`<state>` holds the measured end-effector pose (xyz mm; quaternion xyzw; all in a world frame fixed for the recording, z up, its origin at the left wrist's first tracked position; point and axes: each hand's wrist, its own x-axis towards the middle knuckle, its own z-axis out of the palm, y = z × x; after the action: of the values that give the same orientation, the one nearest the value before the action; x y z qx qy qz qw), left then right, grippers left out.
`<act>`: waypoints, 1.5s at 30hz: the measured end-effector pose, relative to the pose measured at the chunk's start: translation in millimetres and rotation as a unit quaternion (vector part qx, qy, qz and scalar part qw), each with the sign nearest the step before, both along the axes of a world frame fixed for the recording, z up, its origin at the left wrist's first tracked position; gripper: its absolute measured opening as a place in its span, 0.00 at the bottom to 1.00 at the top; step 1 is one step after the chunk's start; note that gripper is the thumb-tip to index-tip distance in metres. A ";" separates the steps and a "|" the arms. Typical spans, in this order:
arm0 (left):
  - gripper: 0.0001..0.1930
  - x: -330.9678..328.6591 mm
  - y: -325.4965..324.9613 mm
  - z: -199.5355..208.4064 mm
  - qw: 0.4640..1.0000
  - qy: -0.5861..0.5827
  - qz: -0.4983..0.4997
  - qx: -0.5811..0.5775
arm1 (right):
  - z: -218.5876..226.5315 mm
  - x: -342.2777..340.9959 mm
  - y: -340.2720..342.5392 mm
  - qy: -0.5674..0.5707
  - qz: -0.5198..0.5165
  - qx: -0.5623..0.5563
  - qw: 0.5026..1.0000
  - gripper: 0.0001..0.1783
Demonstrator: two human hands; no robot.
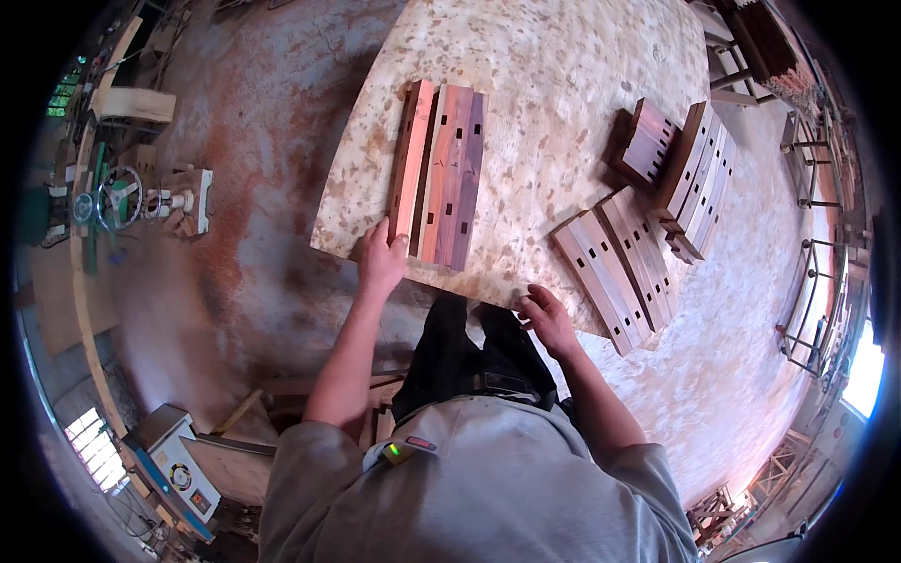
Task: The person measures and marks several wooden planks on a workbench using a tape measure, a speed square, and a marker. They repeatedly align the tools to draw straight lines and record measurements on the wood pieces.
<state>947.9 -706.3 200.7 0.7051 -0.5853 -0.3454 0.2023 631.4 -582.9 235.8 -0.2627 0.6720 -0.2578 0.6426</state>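
Note:
A reddish wooden bar (410, 159) lies on the near left part of a pale, stained tabletop (554, 56). My left hand (382, 258) is closed around its near end, thumb on top. Just to the right of that bar, several darker wooden bars with square mortise holes (452, 178) lie side by side, some with dark pen marks. My right hand (547, 317) hovers by the table's near edge, its fingers loosely bent and apart, with nothing visible in them. Nearest to it is a group of mortised bars (603, 277) on the table's right side.
Farther right are more mortised bars (699, 178) and a short dark slotted block (649, 141). A machine with a handwheel (120, 195) stands at the far left, a control box (178, 469) at lower left. Metal racks (815, 281) line the right side.

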 end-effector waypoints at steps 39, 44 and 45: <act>0.16 -17.6 -5.9 81.5 0.772 0.551 0.204 0.240 | 9.0 -7.9 -12.8 0.011 -0.015 0.026 0.999 0.27; 0.16 -14.1 -3.3 69.5 0.759 0.573 0.189 0.246 | 7.0 -10.6 -9.7 -0.003 -0.003 0.035 0.999 0.27; 0.16 -14.3 -3.0 67.6 0.760 0.571 0.189 0.249 | 4.1 -12.1 -8.2 -0.007 -0.003 0.037 0.999 0.26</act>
<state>933.7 -709.4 268.3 0.4994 -0.1103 -0.7720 0.3775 619.4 -591.1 239.9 -0.2354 0.6775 -0.2363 0.6555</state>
